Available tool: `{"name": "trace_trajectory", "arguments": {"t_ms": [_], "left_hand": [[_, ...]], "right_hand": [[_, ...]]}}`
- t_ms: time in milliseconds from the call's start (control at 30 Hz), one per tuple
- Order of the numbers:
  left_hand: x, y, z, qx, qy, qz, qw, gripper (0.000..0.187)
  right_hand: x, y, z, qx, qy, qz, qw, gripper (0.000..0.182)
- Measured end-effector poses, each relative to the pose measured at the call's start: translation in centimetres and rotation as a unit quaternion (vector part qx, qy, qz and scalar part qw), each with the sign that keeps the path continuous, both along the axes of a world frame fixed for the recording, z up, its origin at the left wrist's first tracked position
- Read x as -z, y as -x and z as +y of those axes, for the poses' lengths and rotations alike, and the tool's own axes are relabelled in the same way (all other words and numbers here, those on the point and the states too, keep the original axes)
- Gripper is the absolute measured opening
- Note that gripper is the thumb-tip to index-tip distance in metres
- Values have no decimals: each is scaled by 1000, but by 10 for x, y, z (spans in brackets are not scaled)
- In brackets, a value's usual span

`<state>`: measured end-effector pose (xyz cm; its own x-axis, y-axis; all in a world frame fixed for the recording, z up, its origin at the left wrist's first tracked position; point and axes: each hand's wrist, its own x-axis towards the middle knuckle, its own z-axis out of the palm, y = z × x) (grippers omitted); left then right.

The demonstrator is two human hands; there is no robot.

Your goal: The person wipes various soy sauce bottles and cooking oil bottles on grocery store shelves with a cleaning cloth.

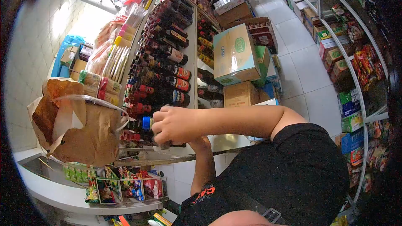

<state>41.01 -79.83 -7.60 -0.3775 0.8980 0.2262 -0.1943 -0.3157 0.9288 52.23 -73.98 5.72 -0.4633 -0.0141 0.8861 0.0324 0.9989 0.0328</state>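
Observation:
My right hand (pixel 173 125) reaches across from the right with its fingers wrapped round a bottle; the blue cap (pixel 146 122) sticks out beyond them. Most of the bottle's body is hidden by the hand. Behind and below that wrist is my left hand (pixel 202 144), its fingers out of sight behind my right forearm. Just past the hands, rows of dark sauce bottles (pixel 178 71) with red and dark caps fill a shelf. A torn brown paper bag (pixel 94 132) in clear plastic stands left of the blue cap.
Stacked cartons (pixel 236 54) rise beside the bottle shelf, close to my right arm. Bundled sticks (pixel 119 65) and packs lie behind the bag. Below is a rack of small packets (pixel 125 188). Shelves of boxed goods (pixel 349 104) line the right, across a tiled aisle (pixel 295 54).

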Motion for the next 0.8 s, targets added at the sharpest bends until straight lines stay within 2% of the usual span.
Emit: {"name": "trace_trajectory", "arguments": {"t_ms": [33,133,167,233,267,300,400,467,500,533,567,600,633,700,733,800], "left_hand": [[-2,-1,2,1,19,-29,999,68],[-20,-15,-4,61,21,55,996,71],[-20,-18,-4,63,19,86,994,70],[-20,-20,-6,63,14,150,987,68],[-14,-3,-6,72,46,249,965,64],[2,34,-4,83,77,345,932,60],[7,89,5,38,79,167,982,50],[-88,43,-23,-4,5,278,961,62],[-140,32,-37,16,-100,393,914,60],[-176,33,-44,35,-204,497,843,60],[-184,38,-50,117,-337,458,814,51],[-192,43,-56,240,-460,399,756,43],[-200,49,-62,366,-541,349,672,37],[-196,33,-79,540,-531,274,592,18],[-192,23,-88,619,-519,231,543,13],[-196,-1,-94,710,-471,207,480,12]], "right_hand": [[-1,1,2,-2,51,4,999,26],[-12,-14,2,-28,154,173,973,40],[-18,-24,-1,-40,169,176,969,54],[-27,-45,-7,-106,256,70,958,53],[-30,-52,-6,-138,297,17,945,52],[-32,-57,-2,-160,266,-16,950,47],[-38,-72,-6,-110,255,-77,958,40],[-37,-70,-4,-110,256,-68,958,39],[-36,-68,-3,-112,257,-64,958,39],[-35,-66,-3,-114,259,-57,957,39],[-34,-63,-3,-118,259,-51,957,39],[-34,-61,-3,-123,259,-45,957,39],[-34,-59,-3,-126,257,-49,957,39],[-33,-57,-3,-135,252,-55,957,40],[-33,-57,-3,-140,251,-56,956,40],[-34,-59,-4,-144,247,-55,957,41]]}}
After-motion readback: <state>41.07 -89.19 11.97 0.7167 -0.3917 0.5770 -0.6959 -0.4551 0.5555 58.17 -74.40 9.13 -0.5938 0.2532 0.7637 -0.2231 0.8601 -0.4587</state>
